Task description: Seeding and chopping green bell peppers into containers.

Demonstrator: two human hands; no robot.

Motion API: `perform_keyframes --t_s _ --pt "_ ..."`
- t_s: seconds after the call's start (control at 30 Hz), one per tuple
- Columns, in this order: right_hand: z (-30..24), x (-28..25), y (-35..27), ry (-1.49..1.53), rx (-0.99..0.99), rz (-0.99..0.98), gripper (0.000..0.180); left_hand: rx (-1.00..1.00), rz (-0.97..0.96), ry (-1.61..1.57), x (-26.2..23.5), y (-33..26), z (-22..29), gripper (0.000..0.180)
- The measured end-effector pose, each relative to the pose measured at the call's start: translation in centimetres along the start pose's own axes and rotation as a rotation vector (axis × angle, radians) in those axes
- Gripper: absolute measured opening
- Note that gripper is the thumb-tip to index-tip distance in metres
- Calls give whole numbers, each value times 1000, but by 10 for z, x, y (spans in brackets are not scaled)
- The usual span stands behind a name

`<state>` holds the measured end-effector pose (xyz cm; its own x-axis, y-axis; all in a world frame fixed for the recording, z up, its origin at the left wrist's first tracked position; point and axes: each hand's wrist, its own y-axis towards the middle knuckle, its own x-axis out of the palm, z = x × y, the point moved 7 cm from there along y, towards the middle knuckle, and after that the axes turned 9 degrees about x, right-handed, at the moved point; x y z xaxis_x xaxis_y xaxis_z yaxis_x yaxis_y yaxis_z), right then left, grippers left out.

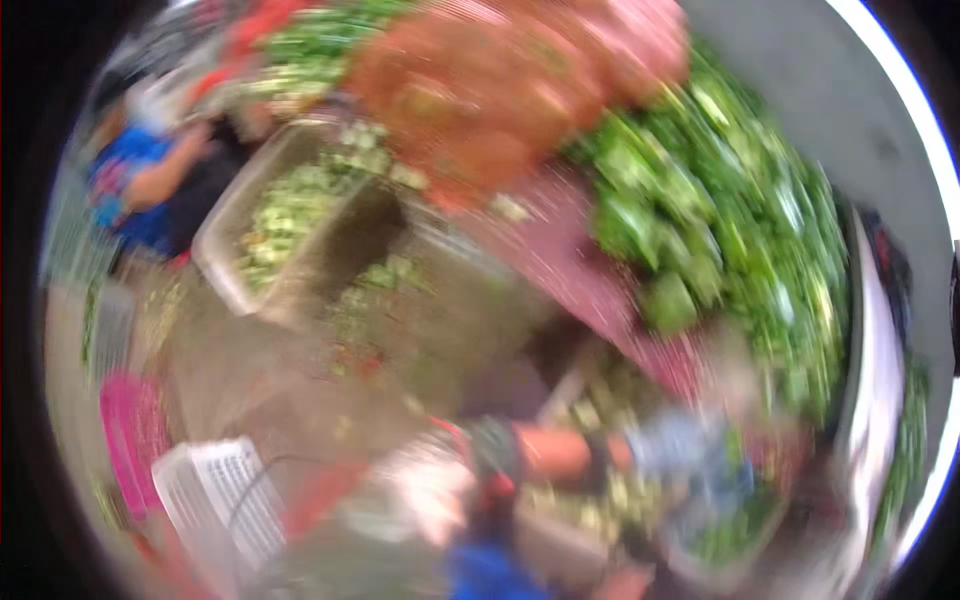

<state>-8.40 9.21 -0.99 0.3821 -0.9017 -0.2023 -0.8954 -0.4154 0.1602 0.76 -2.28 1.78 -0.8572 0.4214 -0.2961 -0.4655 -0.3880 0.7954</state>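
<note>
I cannot make out either of my own hands; the picture is badly smeared by motion. At the lower middle, a forearm [552,453] with a dark sleeve and a dark band seems to belong to a person close by. It stretches right into a grey-blue glove [685,448]. Below that glove lies a tub of cut greens [728,543], partly covered by blurred shapes. Beside the forearm a container of pale chopped vegetables [610,508] shows. What the glove grips, if anything, is too blurred to tell.
Leafy greens [740,230] are heaped at the right, beside orange-red mesh sacks [480,100]. A tan bin [215,245] of pale pieces stands upper left, near another person [150,190] in blue. A white crate [222,500] and pink basket [130,430] occupy the lower left.
</note>
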Motion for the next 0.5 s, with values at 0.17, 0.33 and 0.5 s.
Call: perform_keyframes --t_s 0.17,0.33,0.5 --pt "-3 11 10 55 -8 134 38 -334 -236 -163 -17 11 -26 33" --pt "2 -20 8 59 -126 215 31 -302 -434 -364 33 2 4 40" --pt "-9 -22 2 -315 -255 245 19 -890 -370 -1046 60 -16 -14 43"
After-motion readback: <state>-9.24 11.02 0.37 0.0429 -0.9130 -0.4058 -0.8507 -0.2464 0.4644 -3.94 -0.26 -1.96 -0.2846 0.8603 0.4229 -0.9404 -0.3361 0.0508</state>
